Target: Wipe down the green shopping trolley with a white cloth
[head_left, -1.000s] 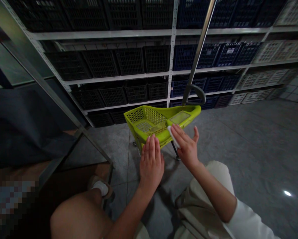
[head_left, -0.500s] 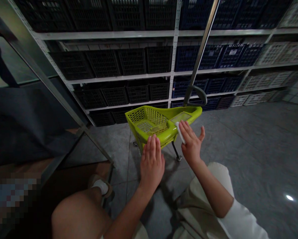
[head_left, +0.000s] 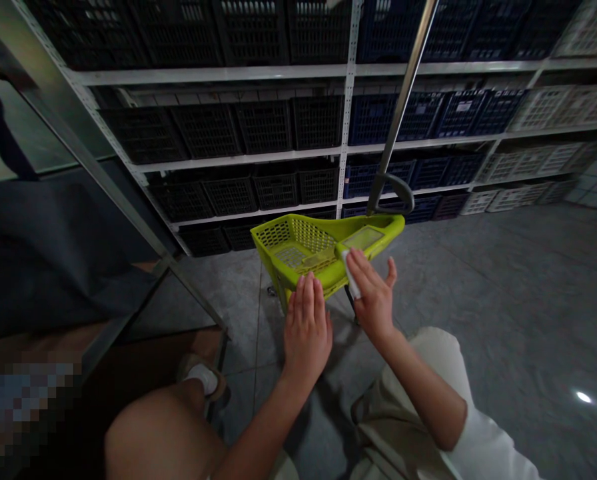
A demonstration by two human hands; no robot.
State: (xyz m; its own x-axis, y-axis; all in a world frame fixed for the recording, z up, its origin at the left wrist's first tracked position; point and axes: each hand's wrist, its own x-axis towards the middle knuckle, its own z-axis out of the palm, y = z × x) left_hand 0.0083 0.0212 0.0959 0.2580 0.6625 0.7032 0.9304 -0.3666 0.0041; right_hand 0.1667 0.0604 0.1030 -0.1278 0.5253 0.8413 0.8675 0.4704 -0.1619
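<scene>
A lime-green plastic trolley basket (head_left: pixel 298 248) stands on small wheels on the grey floor in front of me, with a metal pull handle (head_left: pixel 399 110) rising from its right end. My left hand (head_left: pixel 306 328) lies flat, fingers stretched together, against the basket's near wall. My right hand (head_left: pixel 373 293) has its fingers extended and presses a small white cloth (head_left: pixel 351 283) against the basket's near rim. My knees and pale trousers show at the bottom.
White metal shelving (head_left: pixel 347 107) runs along the back wall, filled with black, blue and white crates. A slanted metal frame (head_left: pixel 128 200) and a dark surface stand on the left. The grey tiled floor (head_left: pixel 503 300) stretches to the right.
My right hand with the white cloth slid right along the basket's rim, then came back left and lower. My left hand stayed flat against the basket.
</scene>
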